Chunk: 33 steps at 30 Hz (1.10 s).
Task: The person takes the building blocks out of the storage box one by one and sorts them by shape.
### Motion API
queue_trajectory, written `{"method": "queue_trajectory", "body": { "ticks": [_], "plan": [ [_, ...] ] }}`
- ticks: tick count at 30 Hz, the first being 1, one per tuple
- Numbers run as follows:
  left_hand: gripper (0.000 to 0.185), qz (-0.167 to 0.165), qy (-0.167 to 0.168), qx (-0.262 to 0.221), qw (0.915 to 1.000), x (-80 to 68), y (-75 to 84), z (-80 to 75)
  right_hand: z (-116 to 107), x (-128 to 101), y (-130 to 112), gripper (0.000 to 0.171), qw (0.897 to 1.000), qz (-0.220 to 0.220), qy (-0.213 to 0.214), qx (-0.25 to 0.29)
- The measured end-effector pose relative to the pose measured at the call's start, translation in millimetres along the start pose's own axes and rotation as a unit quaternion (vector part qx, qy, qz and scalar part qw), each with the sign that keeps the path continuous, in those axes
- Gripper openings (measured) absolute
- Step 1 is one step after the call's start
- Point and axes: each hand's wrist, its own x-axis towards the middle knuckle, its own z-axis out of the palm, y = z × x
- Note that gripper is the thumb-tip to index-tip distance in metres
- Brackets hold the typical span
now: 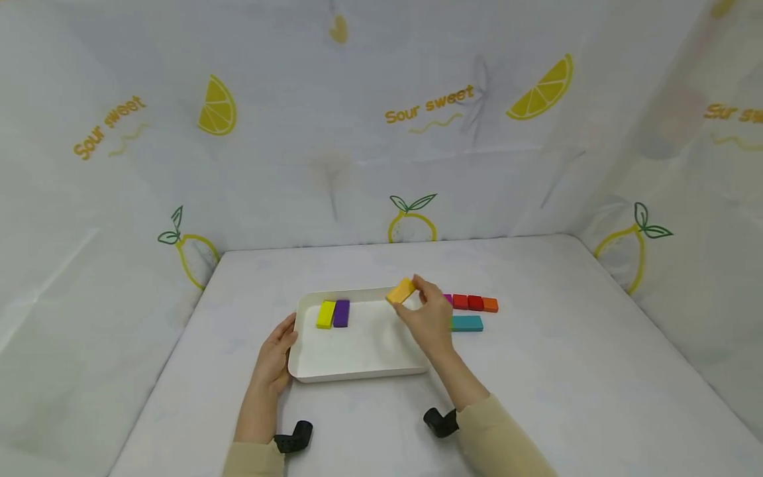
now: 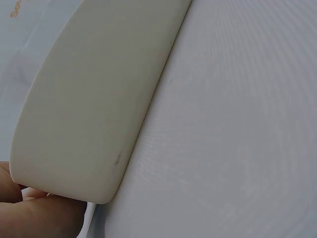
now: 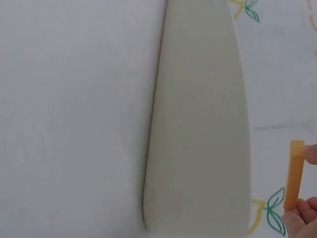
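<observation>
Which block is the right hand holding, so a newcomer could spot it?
Find the white tray mid-table. Above its far right corner, the right hand pinches a yellow-orange block. It alone is off the surface, unlike the yellow block and purple block in the tray.

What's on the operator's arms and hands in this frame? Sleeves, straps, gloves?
Both hands are bare, no gloves or rings visible. The left hand and right hand come out of pale beige long sleeves. A black wrist mount sits at each cuff. No cables or markings visible.

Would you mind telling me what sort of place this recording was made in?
Probably a small tabletop recording booth: a lemon-print cloth screens three sides of a white table, which holds only a white tray and coloured blocks.
</observation>
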Motion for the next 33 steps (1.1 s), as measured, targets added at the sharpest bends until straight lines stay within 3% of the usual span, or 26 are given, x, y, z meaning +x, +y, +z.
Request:
{"method": "queue_trajectory", "body": {
  "ticks": [6, 15, 24, 33],
  "plan": [
    [0.053, -0.003, 0.003, 0.001, 1.0000, -1.3, 1.3, -2.2, -38, 8, 23, 0.061, 0.993, 0.077, 0.090, -0.023],
    [0.053, -0.007, 0.004, -0.006, 0.9999, -2.4, 3.9, -1.9, -80, 5, 69, 0.058, 0.967, 0.164, 0.174, -0.083],
    [0.054, -0.011, -0.002, -0.010, 0.9999, -4.2, 2.0, -1.6, -98, -7, 83, 0.059, 0.951, 0.233, 0.172, -0.110],
    [0.054, -0.012, -0.005, -0.010, 0.9999, -4.9, 3.1, 1.3, -104, -10, 88, 0.064, 0.949, 0.242, 0.148, -0.136]
  ]
}}
